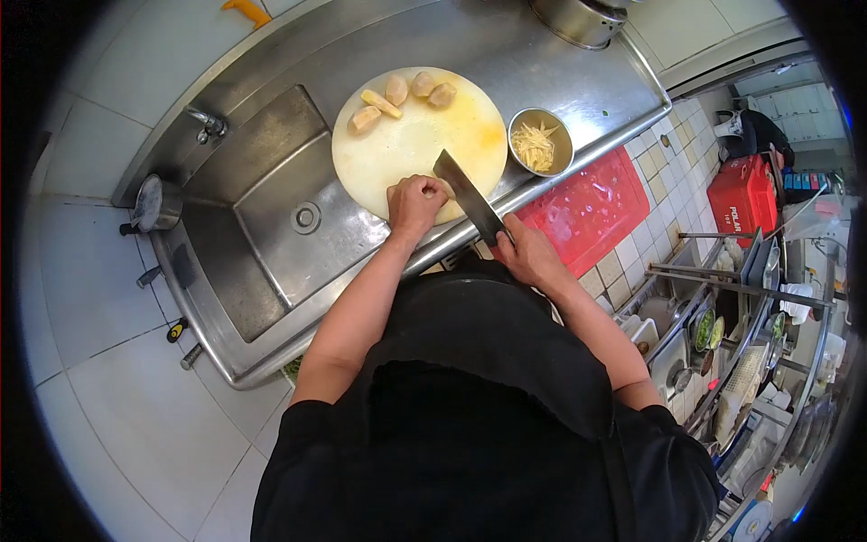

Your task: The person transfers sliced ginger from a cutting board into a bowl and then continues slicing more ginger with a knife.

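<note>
black shirt fills the near view, bare forearms reaching forward to the board. hands apart. right hand is wrapped around the handle of a cleaver, blade angled away over the front of a round white cutting board. left hand sits on the board just beside the blade, fingers curled; whatever is under them is mostly hidden, can't tell how firm the grip is.

five peeled root pieces lie along the board's far side. steel bowl of pale yellow shreds stands just right of the board, near the counter's front edge.

risks, my read: left fingertips very near the blade, so a slip on a wet piece or a straightened finger could mean a cut. board's left side seems to reach over the sink; hard pressure there might tip it. elbow knock could send the bowl over the edge.

surface: stainless counter, shiny, faucet at the basin's far side, steel pot at far right. room: white tiled wall, red panel below the counter, red cooler and loaded metal racks to the right.
</note>
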The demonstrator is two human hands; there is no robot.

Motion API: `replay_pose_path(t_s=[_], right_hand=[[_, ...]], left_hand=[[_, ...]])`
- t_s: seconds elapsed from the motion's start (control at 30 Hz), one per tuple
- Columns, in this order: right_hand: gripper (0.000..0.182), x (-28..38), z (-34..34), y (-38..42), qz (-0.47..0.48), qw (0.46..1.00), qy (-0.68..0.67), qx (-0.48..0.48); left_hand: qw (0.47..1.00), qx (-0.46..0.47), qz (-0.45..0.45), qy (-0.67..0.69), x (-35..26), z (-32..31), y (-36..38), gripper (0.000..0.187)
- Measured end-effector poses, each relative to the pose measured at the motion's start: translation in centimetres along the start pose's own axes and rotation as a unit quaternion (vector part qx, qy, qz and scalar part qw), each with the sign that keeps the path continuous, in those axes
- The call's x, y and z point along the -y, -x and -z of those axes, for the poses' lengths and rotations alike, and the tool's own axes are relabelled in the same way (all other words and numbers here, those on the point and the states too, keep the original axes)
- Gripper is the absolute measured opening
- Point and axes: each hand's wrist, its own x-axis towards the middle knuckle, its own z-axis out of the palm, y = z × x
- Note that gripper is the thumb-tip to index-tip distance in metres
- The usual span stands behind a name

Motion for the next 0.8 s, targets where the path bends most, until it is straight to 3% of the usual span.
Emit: replay_pose_path(t_s=[0.43, 0.63, 0.8], right_hand=[[0.021, -0.2, -0.3, -0.3, -0.012, 0.998, -0.02, -0.059], [0.021, -2.0, -0.9, -0.5, -0.007, 0.998, -0.049, -0.05], [0.024, -2.8, -1.4, -1.0, -0.032, 0.99, -0.129, -0.05]], left_hand=[[0.999, -0.039, -0.035, -0.011, 0.0, -0.2, 0.2, 0.016], [0.999, 0.021, -0.028, -0.023, 0.3, 0.1, -0.6, 0.015], [0.999, 0.018, -0.014, -0.023, 0.6, 0.0, -0.8, 0.016]])
